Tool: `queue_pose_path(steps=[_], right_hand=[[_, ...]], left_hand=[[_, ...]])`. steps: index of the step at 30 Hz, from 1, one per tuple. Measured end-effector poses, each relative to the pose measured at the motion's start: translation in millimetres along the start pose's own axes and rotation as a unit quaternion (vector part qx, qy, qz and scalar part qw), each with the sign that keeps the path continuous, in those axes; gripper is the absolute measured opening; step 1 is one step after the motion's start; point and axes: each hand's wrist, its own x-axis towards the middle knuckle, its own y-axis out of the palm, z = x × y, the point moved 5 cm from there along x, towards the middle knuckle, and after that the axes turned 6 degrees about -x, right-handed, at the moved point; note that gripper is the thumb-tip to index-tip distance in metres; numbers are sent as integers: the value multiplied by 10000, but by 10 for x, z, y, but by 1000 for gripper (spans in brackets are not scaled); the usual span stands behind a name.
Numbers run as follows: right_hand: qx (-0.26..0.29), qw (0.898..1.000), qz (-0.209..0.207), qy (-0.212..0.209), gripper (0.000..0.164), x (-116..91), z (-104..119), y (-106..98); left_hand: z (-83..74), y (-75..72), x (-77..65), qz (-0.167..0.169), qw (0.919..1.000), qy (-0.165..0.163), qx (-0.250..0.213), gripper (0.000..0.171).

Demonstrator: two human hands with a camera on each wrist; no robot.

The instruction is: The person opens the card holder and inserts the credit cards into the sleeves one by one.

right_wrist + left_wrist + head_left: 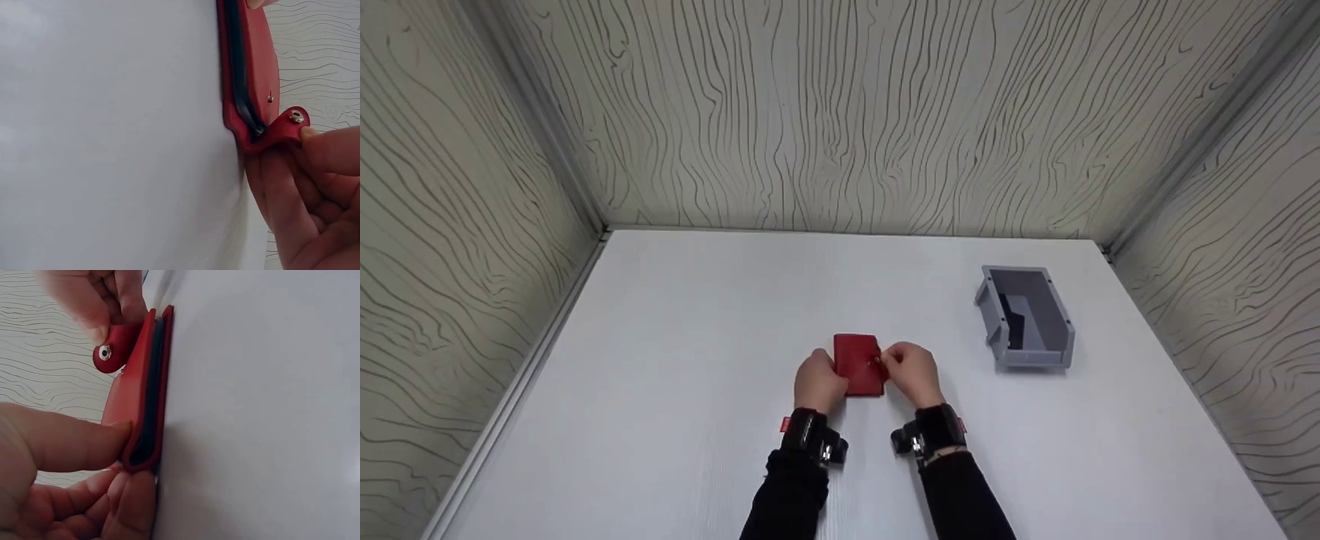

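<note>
A red wallet [855, 361] with dark inner leaves lies folded on the white table, between both hands. Its folded edge is pinched by my left hand [819, 381], the thumb on top and the fingers below, as the left wrist view shows. My right hand [914, 372] pinches the wallet's strap [287, 127], a short tab carrying a silver snap [296, 116]. The strap is lifted away from the cover, and the matching snap stud [270, 99] shows bare on the cover. Wrist cameras sit on both wrists.
A grey plastic bin [1035, 358] stands to the right of the hands, with a black piece [1014, 324] inside along its left wall. Wood-grain panels [825, 112] enclose the white table [697, 315] at the back and on both sides.
</note>
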Motion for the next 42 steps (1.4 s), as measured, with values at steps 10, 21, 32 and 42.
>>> queue_pose_path(steps=[10,21,32,42], right_hand=[[150,9993,134,301,12,14,-21,3],[258,9985,-224,421,13,-37,-91,-72],[-145,9989,-319,317,5,-16,-131,-139],[-331,9987,-274,288,8,15,-178,-132]], left_hand=[[7,-32,-22,6,10000,43,-41,20],[29,2,3,-7,10000,40,14,19],[51,-3,-7,36,10000,-10,-56,20],[39,-3,-20,36,10000,-4,-40,20]])
